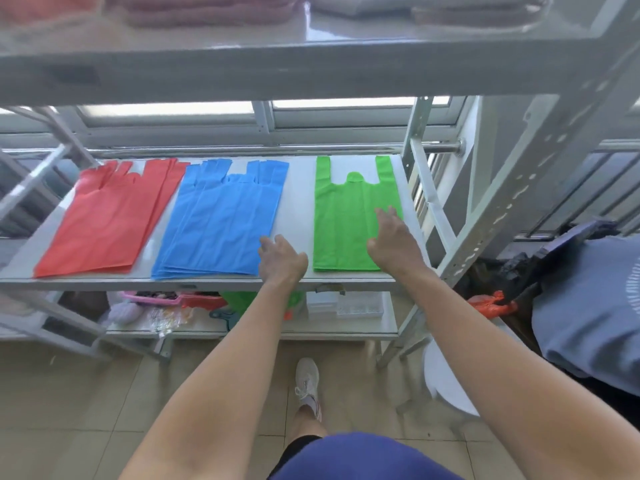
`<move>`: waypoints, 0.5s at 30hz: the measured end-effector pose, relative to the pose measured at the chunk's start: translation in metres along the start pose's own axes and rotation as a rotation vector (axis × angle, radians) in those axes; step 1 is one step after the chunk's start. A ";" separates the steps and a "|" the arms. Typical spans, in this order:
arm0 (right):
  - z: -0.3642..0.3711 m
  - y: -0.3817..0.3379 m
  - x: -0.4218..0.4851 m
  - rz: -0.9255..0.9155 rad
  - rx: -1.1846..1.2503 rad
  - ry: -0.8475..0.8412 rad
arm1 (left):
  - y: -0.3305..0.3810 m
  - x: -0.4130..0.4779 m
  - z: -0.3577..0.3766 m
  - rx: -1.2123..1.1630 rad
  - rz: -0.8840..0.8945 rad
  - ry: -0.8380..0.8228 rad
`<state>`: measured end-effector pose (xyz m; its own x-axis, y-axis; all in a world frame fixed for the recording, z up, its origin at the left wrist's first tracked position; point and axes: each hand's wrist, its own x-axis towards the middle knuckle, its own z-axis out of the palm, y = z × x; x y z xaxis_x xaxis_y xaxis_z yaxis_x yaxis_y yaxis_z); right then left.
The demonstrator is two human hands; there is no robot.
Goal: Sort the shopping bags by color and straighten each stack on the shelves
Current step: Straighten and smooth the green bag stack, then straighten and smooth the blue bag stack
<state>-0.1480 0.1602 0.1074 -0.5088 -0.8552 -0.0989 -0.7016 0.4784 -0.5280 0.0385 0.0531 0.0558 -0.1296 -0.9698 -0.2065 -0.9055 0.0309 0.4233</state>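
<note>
Released, with fingers straight, the left grip (282, 259) lies on the shelf (299, 202) at the 5 o'clock corner of the blue stack (225, 220). Its fingertips touch that stack's edge and its palm is over the bare strip between blue and green. Also released, the right grip (391, 240) lies flat on the green bag (346, 223), over its 4 o'clock part, with fingers pointing to 12 o'clock near the bag's 3 o'clock edge.

All three colours lie in a row on this shelf, handles toward 12 o'clock. At 9 o'clock is the red stack (107, 216), its bags fanned and skewed. Just beside it, in the centre, the blue stack is fanned too, with several edges showing along its 9 o'clock side. Green lies at 3 o'clock, apart from blue, with square edges; whether it is one bag or more I cannot tell.

At 12 o'clock the upper shelf (311, 57) carries blurred pinkish stacks (207, 8). At 6 o'clock the lower shelf (311, 327) holds a pink tray (149, 297) and clear boxes (346, 304). One white shoe (306, 379) stands on the tiled floor (69, 410).
</note>
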 end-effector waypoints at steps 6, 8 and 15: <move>-0.004 -0.070 -0.017 -0.096 -0.030 -0.127 | -0.054 -0.006 -0.051 -0.001 -0.039 0.000; 0.012 -0.092 -0.019 -0.102 -0.042 -0.301 | -0.083 -0.001 -0.064 0.021 -0.071 -0.048; 0.133 -0.145 -0.006 0.010 0.065 -0.428 | -0.210 0.060 -0.082 0.031 -0.074 0.031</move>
<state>0.0230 0.0695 0.0726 -0.2525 -0.8628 -0.4380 -0.6581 0.4850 -0.5759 0.2538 -0.0316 0.0268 -0.0495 -0.9766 -0.2092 -0.9244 -0.0345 0.3798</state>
